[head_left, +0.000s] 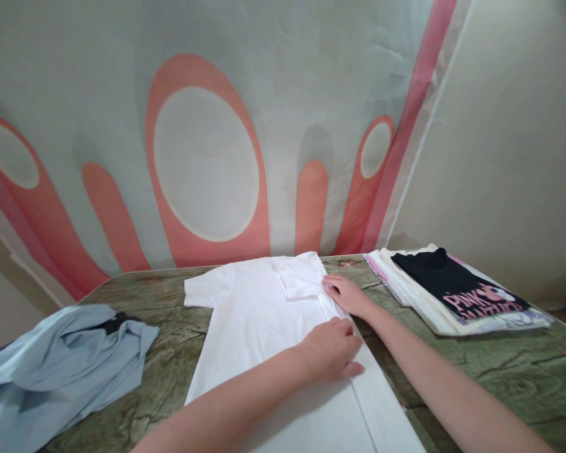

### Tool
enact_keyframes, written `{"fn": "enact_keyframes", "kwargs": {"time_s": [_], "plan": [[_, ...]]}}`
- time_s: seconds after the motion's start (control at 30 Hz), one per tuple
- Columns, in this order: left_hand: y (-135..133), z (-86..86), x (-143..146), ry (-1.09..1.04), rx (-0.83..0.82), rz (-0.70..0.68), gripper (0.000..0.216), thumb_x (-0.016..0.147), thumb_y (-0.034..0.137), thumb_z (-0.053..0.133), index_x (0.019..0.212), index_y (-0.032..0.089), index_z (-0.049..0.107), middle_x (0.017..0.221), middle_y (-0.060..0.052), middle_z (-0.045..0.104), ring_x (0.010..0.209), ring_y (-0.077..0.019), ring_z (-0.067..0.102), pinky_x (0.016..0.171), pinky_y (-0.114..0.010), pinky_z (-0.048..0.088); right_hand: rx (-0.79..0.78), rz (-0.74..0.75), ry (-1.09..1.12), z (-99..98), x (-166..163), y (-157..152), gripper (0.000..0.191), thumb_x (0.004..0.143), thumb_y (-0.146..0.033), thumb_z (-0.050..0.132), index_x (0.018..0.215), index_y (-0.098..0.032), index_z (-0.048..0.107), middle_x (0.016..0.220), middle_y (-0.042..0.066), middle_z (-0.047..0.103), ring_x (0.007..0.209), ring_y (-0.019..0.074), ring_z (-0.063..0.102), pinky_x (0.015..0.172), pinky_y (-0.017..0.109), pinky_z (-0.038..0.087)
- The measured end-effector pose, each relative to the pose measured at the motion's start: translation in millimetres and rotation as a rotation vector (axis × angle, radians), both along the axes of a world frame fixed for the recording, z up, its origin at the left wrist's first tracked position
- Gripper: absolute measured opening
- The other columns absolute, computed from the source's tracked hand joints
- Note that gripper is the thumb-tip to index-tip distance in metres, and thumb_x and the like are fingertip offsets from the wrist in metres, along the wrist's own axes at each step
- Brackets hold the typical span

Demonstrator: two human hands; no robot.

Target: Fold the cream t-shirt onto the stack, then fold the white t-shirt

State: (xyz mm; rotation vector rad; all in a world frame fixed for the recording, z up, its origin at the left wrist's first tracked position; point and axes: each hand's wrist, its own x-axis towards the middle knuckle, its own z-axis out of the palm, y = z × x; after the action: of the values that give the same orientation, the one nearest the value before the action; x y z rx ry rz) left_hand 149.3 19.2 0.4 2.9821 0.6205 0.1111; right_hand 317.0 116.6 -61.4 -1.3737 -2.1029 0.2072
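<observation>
A white T-shirt (245, 327) lies flat on the green marbled table (165, 371), its right side folded inward along a long straight crease. My left hand (332, 349) presses on that folded edge near the middle, fingers curled together on the cloth. My right hand (344, 294) rests further up by the folded sleeve, fingers pinching the shirt's edge.
A crumpled light blue garment (61, 365) lies at the left of the table. At the right stands a pile of folded clothes (457, 296) topped by a black shirt with pink lettering. A grey and coral curtain (202, 138) hangs behind the table.
</observation>
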Motion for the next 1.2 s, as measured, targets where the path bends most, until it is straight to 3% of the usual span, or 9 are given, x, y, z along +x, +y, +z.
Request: {"fn": "enact_keyframes", "kwargs": {"time_s": [0.23, 0.33, 0.43, 0.57, 0.7, 0.77, 0.87, 1.0, 1.2], "plan": [[-22.9, 5.1, 8.6, -0.075, -0.234, -0.226, 0.04, 0.078, 0.051, 0.058, 0.098, 0.017, 0.061, 0.102, -0.009, 0.058, 0.088, -0.0217, 0.056, 0.076, -0.028, 0.044, -0.013, -0.053, -0.081, -1.6, -19.5, 6.2, 0.045, 0.086, -0.03, 0.044, 0.126, -0.009, 0.05, 0.134, 0.017, 0.046, 0.125, 0.0236, 0.039, 0.105, 0.039, 0.029], [-10.8, 10.4, 13.2, -0.085, -0.347, -0.306, 0.031, 0.083, 0.045, 0.054, 0.09, 0.017, 0.066, 0.091, -0.006, 0.064, 0.077, -0.0165, 0.059, 0.067, -0.023, 0.043, -0.07, -0.109, -0.109, -7.3, -23.2, 10.3, 0.052, 0.086, -0.037, 0.044, 0.129, -0.007, 0.046, 0.139, 0.019, 0.038, 0.13, 0.026, 0.031, 0.108, 0.041, 0.023], [29.8, 18.8, 21.8, -0.123, -0.287, -0.126, 0.03, 0.087, 0.036, 0.048, 0.078, 0.015, 0.067, 0.073, -0.004, 0.065, 0.063, -0.0132, 0.057, 0.061, -0.022, 0.041, -0.139, -0.124, 0.114, -10.9, -25.4, 9.1, 0.051, 0.081, -0.036, 0.05, 0.125, -0.01, 0.051, 0.138, 0.014, 0.042, 0.131, 0.0268, 0.03, 0.109, 0.041, 0.02], [107.2, 25.7, 43.3, -0.24, 0.007, 0.302, 0.019, 0.085, 0.027, 0.049, 0.088, 0.018, 0.066, 0.087, -0.003, 0.065, 0.081, -0.0152, 0.059, 0.075, -0.023, 0.044, -0.122, -0.164, 0.468, -10.7, -27.9, 4.1, 0.043, 0.078, -0.034, 0.051, 0.116, -0.015, 0.059, 0.13, 0.006, 0.052, 0.131, 0.0267, 0.03, 0.108, 0.039, 0.024], [162.9, 18.5, 75.4, -0.241, 0.048, 0.421, 0.026, 0.083, 0.023, 0.052, 0.107, 0.017, 0.059, 0.107, -0.008, 0.059, 0.1, -0.0194, 0.055, 0.086, -0.028, 0.043, -0.052, -0.142, 0.013, -7.0, -28.3, 3.3, 0.048, 0.08, -0.034, 0.052, 0.12, -0.007, 0.054, 0.13, 0.017, 0.05, 0.126, 0.0283, 0.037, 0.106, 0.041, 0.023], [176.2, 10.2, 92.3, -0.225, 0.039, 0.461, 0.027, 0.082, 0.025, 0.055, 0.107, 0.016, 0.06, 0.108, -0.01, 0.057, 0.102, -0.0212, 0.055, 0.088, -0.03, 0.043, 0.002, -0.157, -0.231, -6.1, -27.6, 4.4, 0.048, 0.084, -0.033, 0.047, 0.122, -0.006, 0.051, 0.128, 0.019, 0.051, 0.124, 0.0285, 0.039, 0.105, 0.042, 0.024], [185.5, -3.2, 111.9, -0.202, 0.011, 0.524, 0.026, 0.08, 0.028, 0.059, 0.102, 0.015, 0.062, 0.107, -0.013, 0.057, 0.102, -0.024, 0.056, 0.088, -0.032, 0.044, 0.063, -0.109, -0.348, -5.7, -25.9, 5.9, 0.046, 0.084, -0.024, 0.042, 0.126, -0.007, 0.05, 0.128, 0.017, 0.052, 0.123, 0.029, 0.04, 0.105, 0.042, 0.023], [194.2, -14.0, 118.5, -0.185, -0.054, 0.633, 0.021, 0.078, 0.021, 0.06, 0.095, 0.011, 0.066, 0.104, -0.018, 0.06, 0.098, -0.0259, 0.06, 0.085, -0.031, 0.045, 0.096, -0.045, -0.345, -4.7, -25.0, 5.4, 0.05, 0.082, -0.021, 0.042, 0.13, -0.007, 0.046, 0.132, 0.017, 0.048, 0.123, 0.0294, 0.039, 0.106, 0.042, 0.021], [211.7, -10.5, 103.6, -0.26, -0.153, 0.79, 0.026, 0.08, 0.033, 0.055, 0.089, 0.013, 0.069, 0.097, -0.018, 0.065, 0.098, -0.0286, 0.06, 0.081, -0.034, 0.045, 0.022, -0.167, -0.246, -4.0, -27.1, 1.9, 0.051, 0.083, -0.029, 0.045, 0.126, -0.003, 0.048, 0.129, 0.02, 0.05, 0.124, 0.0279, 0.039, 0.105, 0.04, 0.023]]}}
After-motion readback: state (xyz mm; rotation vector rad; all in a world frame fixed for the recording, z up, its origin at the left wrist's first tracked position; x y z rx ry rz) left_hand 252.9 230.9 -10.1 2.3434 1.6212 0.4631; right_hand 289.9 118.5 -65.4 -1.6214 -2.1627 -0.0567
